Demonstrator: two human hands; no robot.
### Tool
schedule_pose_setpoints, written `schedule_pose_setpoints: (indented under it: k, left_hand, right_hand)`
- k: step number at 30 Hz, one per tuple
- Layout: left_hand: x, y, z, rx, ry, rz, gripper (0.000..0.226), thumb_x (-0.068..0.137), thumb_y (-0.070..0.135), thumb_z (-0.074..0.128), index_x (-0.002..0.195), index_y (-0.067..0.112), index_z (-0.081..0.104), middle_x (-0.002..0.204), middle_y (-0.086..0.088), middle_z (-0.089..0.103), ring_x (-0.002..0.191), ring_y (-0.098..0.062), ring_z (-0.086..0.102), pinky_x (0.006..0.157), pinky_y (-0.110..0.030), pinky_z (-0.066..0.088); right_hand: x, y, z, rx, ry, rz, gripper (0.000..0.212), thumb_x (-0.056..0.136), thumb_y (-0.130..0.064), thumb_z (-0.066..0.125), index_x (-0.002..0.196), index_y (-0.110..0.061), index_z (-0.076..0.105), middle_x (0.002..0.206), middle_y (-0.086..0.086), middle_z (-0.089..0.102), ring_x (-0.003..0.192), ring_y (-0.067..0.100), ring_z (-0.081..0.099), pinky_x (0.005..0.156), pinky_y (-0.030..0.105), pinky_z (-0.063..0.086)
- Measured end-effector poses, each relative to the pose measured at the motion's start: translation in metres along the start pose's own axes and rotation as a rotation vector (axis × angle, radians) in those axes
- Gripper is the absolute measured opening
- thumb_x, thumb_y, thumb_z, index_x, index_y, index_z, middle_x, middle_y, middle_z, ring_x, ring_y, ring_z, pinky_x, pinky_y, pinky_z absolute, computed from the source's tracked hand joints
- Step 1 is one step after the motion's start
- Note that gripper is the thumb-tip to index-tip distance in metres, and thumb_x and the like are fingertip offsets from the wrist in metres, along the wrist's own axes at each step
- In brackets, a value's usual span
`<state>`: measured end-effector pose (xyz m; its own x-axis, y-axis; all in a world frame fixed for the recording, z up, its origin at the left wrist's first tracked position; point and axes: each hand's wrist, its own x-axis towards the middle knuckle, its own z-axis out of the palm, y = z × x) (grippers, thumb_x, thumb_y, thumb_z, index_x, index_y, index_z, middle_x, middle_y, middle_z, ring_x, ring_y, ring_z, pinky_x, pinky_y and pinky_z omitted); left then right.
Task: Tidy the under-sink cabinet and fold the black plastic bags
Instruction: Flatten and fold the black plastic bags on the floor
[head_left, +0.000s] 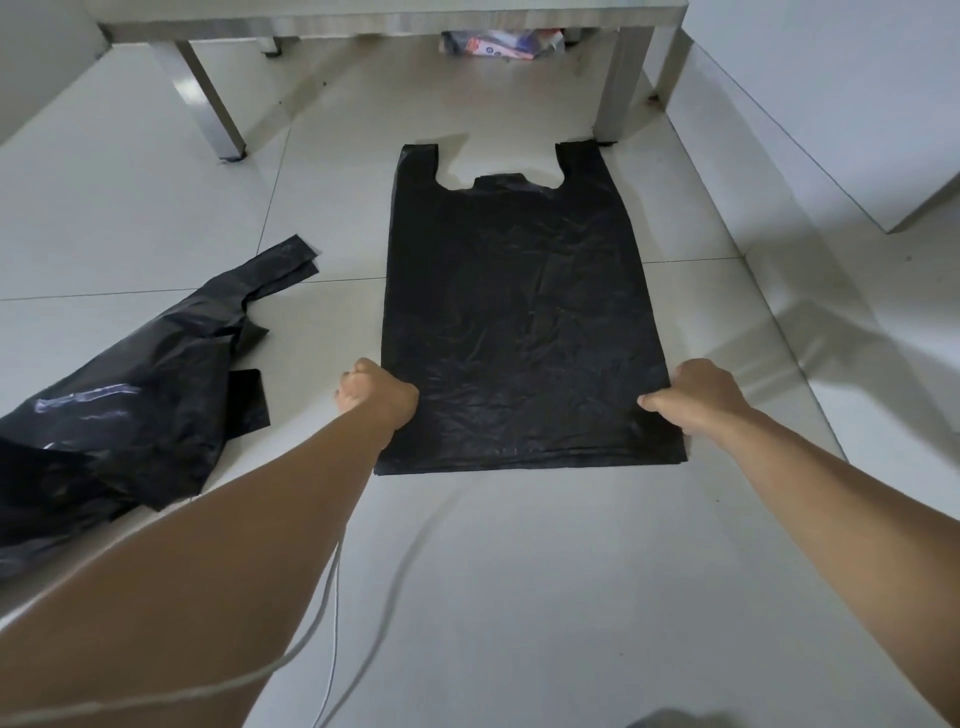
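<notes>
You are holding 1 black bag (522, 322) spread flat on the floor (519, 571), handles pointing away from you. Your left hand (376, 397) is gripping its near left edge, fingers clenched on the plastic; your right hand (698, 397) is pinching the right edge. A crumpled bag (130, 395) is lying to the left.

No legible text; print on packet (501, 45) under bench unreadable.

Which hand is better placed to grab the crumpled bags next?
Left. The left hand grips the flat bag at its left edge, on the side where the crumpled bags lie. The right hand would have to cross the flat bag.
</notes>
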<state>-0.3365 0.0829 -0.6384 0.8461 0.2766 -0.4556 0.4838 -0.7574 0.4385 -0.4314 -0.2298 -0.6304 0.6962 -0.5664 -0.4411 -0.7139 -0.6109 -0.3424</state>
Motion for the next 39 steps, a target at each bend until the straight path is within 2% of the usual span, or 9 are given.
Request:
schedule_pose_setpoints:
  k: [5, 9, 13, 17, 23, 26, 31, 36, 39]
  left_hand:
    - [-0.002, -0.008, 0.002, -0.033, -0.005, 0.001, 0.051, 0.085, 0.018, 0.068, 0.130, 0.005, 0.047, 0.125, -0.016, 0.050, 0.109, -0.034, 0.055, 0.093, -0.040, 0.052]
    - [-0.004, -0.014, 0.004, -0.151, -0.032, -0.036, 0.048, 0.086, 0.018, 0.066, 0.130, 0.008, 0.048, 0.118, -0.013, 0.055, 0.102, -0.031, 0.057, 0.083, -0.038, 0.054]
    - [-0.004, -0.014, 0.002, -0.200, -0.051, -0.081, 0.045, 0.085, 0.022, 0.068, 0.124, 0.008, 0.053, 0.111, -0.012, 0.057, 0.097, -0.031, 0.057, 0.081, -0.040, 0.055]
    - [-0.001, -0.012, 0.002, -0.274, -0.103, -0.065, 0.036, 0.087, 0.016, 0.066, 0.119, 0.008, 0.053, 0.109, -0.010, 0.056, 0.080, -0.024, 0.055, 0.056, -0.030, 0.045]
    - [0.004, -0.015, -0.006, -0.332, -0.126, -0.083, 0.033, 0.082, 0.011, 0.071, 0.111, 0.004, 0.058, 0.103, -0.014, 0.061, 0.073, -0.025, 0.055, 0.051, -0.028, 0.042]
    - [0.004, -0.019, -0.011, -0.340, -0.123, -0.105, 0.033, 0.082, 0.008, 0.072, 0.111, 0.003, 0.057, 0.103, -0.015, 0.060, 0.072, -0.025, 0.054, 0.054, -0.030, 0.044]
    - [0.001, -0.032, -0.017, -0.243, -0.087, -0.117, 0.040, 0.082, 0.008, 0.070, 0.118, 0.000, 0.053, 0.102, -0.017, 0.059, 0.075, -0.025, 0.055, 0.055, -0.031, 0.044]
    - [-0.006, -0.042, -0.023, -0.098, -0.079, -0.098, 0.042, 0.078, 0.013, 0.076, 0.112, -0.002, 0.056, 0.085, -0.011, 0.057, 0.068, -0.022, 0.056, 0.059, -0.031, 0.048]
    - [-0.014, -0.045, -0.023, -0.046, -0.069, -0.118, 0.054, 0.078, 0.016, 0.075, 0.121, -0.002, 0.048, 0.098, -0.013, 0.055, 0.082, -0.026, 0.057, 0.069, -0.035, 0.052]
  right_hand:
    - [-0.006, -0.004, 0.008, 0.212, -0.035, 0.083, 0.035, 0.071, -0.021, 0.083, 0.095, -0.003, 0.063, 0.093, 0.009, 0.064, 0.091, 0.031, 0.062, 0.082, 0.039, 0.056]
    - [-0.006, -0.011, 0.013, 0.361, -0.064, 0.160, 0.035, 0.075, -0.016, 0.080, 0.098, -0.004, 0.058, 0.108, 0.012, 0.062, 0.104, 0.036, 0.059, 0.093, 0.048, 0.053]
    - [-0.006, -0.015, 0.017, 0.310, 0.005, 0.140, 0.032, 0.081, -0.009, 0.068, 0.107, 0.008, 0.060, 0.110, 0.019, 0.064, 0.091, 0.033, 0.059, 0.080, 0.036, 0.051]
    - [-0.004, -0.019, 0.015, 0.414, 0.003, 0.170, 0.047, 0.077, -0.009, 0.071, 0.120, 0.004, 0.056, 0.112, 0.023, 0.062, 0.103, 0.038, 0.061, 0.090, 0.046, 0.052]
    - [0.000, -0.013, 0.017, 0.483, -0.021, 0.196, 0.035, 0.079, -0.005, 0.075, 0.109, 0.002, 0.057, 0.108, 0.014, 0.059, 0.098, 0.033, 0.057, 0.087, 0.037, 0.050]
    - [-0.002, -0.012, 0.021, 0.478, -0.007, 0.160, 0.043, 0.075, -0.009, 0.081, 0.113, 0.001, 0.062, 0.112, 0.015, 0.065, 0.101, 0.036, 0.062, 0.093, 0.043, 0.053]
    - [-0.006, -0.016, 0.031, 0.441, -0.016, 0.066, 0.027, 0.077, -0.006, 0.078, 0.098, -0.007, 0.062, 0.104, 0.011, 0.067, 0.096, 0.032, 0.063, 0.089, 0.040, 0.054]
    - [-0.013, -0.013, 0.035, 0.328, -0.027, 0.048, 0.032, 0.074, -0.006, 0.078, 0.102, -0.004, 0.062, 0.102, 0.012, 0.065, 0.092, 0.032, 0.060, 0.080, 0.035, 0.050]
    - [-0.017, -0.009, 0.033, 0.211, -0.053, 0.042, 0.038, 0.072, -0.010, 0.079, 0.103, -0.006, 0.057, 0.101, 0.010, 0.062, 0.086, 0.028, 0.057, 0.075, 0.034, 0.049]
